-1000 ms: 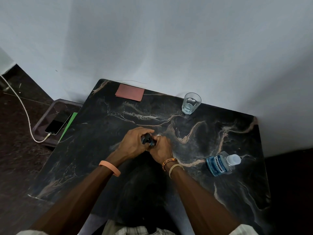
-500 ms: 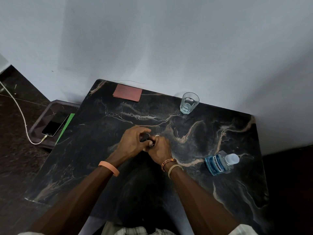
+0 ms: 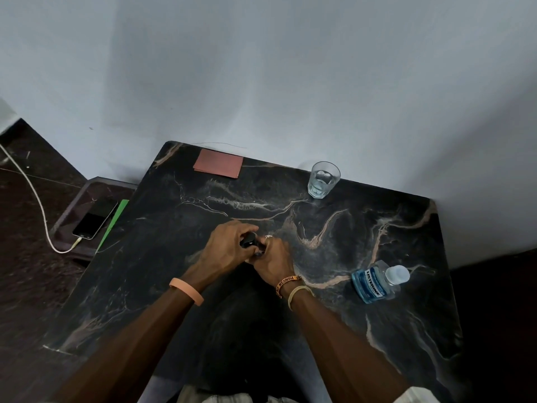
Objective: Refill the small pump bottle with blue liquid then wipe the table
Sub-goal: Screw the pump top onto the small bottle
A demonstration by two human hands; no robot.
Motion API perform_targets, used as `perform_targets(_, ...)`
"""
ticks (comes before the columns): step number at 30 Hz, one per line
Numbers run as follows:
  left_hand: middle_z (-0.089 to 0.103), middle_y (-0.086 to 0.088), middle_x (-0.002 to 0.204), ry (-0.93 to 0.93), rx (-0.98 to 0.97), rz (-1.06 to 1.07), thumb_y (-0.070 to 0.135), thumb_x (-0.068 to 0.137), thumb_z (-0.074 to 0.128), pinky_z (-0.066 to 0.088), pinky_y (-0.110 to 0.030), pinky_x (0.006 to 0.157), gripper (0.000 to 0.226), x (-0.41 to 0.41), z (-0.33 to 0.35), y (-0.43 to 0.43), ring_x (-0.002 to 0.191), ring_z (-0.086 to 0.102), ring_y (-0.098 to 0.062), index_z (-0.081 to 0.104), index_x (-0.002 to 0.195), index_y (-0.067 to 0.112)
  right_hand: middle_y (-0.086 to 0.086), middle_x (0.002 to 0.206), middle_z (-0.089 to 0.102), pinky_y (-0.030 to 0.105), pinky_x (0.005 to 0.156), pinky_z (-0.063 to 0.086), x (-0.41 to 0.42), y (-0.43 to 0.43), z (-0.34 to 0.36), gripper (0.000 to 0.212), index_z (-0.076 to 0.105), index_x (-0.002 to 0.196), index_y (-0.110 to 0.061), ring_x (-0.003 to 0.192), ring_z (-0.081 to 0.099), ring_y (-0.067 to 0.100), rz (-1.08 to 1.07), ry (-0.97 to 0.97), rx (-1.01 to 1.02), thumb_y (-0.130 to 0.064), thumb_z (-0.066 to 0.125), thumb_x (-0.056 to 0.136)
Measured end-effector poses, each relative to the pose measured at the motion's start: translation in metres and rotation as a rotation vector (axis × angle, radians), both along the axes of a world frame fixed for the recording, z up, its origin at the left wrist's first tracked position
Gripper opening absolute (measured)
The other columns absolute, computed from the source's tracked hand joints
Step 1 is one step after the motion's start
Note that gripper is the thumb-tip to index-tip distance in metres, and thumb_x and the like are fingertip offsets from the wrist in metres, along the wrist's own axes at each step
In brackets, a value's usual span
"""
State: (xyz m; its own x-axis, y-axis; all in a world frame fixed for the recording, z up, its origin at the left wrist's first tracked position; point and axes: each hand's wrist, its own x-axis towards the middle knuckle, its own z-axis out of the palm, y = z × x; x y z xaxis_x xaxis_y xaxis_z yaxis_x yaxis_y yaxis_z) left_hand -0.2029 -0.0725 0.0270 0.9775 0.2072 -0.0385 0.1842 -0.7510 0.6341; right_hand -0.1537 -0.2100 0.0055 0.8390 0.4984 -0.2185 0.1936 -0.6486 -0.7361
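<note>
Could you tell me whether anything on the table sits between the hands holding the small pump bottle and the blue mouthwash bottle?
Nothing visible does. Bare tabletop lies between the right hand and the mouthwash bottle; the glass stands farther back.

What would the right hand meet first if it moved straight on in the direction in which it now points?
Almost at once the left hand: the right hand points up and left, and both hands grip the small pump bottle between them. Depth is unclear, but they look in contact.
</note>
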Motion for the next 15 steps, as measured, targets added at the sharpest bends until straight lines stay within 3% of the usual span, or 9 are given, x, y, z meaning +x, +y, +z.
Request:
perform_targets(4, 0.062, 0.001, 0.119, -0.019, -0.038, -0.007, 0.028, 0.076, 0.081, 0.050, -0.027, 0.094, 0.061, -0.003, -0.003, -0.001, 0.107, 0.058, -0.011, 0.059, 0.132, 0.017, -0.001, 0.094, 0.073, 0.023, 0.067, 0.051, -0.001, 0.000, 0.000, 0.042, 0.067, 0.118, -0.023, 0.082, 0.067, 0.011, 0.012, 0.002, 0.036, -0.015, 0.074, 0.077)
perform_targets(7, 0.051, 0.012, 0.120, -0.038, -0.163, -0.010, 0.032, 0.070, 0.080, 0.045, -0.016, 0.091, 0.069, -0.006, -0.002, 0.000, 0.107, 0.053, -0.001, 0.054, 0.134, 0.028, -0.002, 0.111, 0.070, 0.033, 0.084, 0.056, 0.001, -0.004, 0.001, 0.063, 0.054, 0.134, -0.022, 0.099, 0.066, 0.014, 0.008, 0.027, 0.072, -0.015, 0.074, 0.074)
perform_targets(10, 0.047, 0.018, 0.126, -0.049, -0.274, -0.005, 0.031, 0.070, 0.075, 0.043, -0.016, 0.092, 0.071, -0.004, 0.002, 0.005, 0.114, 0.050, 0.003, 0.050, 0.136, 0.038, 0.001, 0.130, 0.063, 0.038, 0.096, 0.053, 0.009, -0.016, -0.001, 0.073, 0.049, 0.141, -0.018, 0.118, 0.060, 0.017, 0.003, 0.048, 0.070, -0.014, 0.077, 0.074)
perform_targets(13, 0.050, 0.021, 0.132, -0.087, -0.411, 0.062, 0.022, 0.078, 0.075, 0.042, -0.019, 0.094, 0.066, 0.009, 0.011, 0.013, 0.119, 0.049, 0.007, 0.048, 0.134, 0.043, -0.012, 0.118, 0.065, 0.032, 0.092, 0.056, 0.030, -0.029, 0.003, 0.076, 0.045, 0.145, -0.025, 0.113, 0.062, 0.011, -0.128, 0.049, 0.083, -0.009, 0.074, 0.077)
perform_targets(15, 0.054, 0.020, 0.133, -0.109, -0.465, 0.114, 0.023, 0.083, 0.071, 0.045, -0.022, 0.092, 0.059, 0.023, 0.019, 0.017, 0.118, 0.052, 0.006, 0.049, 0.135, 0.040, -0.010, 0.118, 0.065, 0.029, 0.086, 0.058, 0.051, -0.035, 0.011, 0.075, 0.044, 0.145, -0.024, 0.105, 0.064, 0.010, -0.269, 0.033, 0.138, -0.007, 0.072, 0.077)
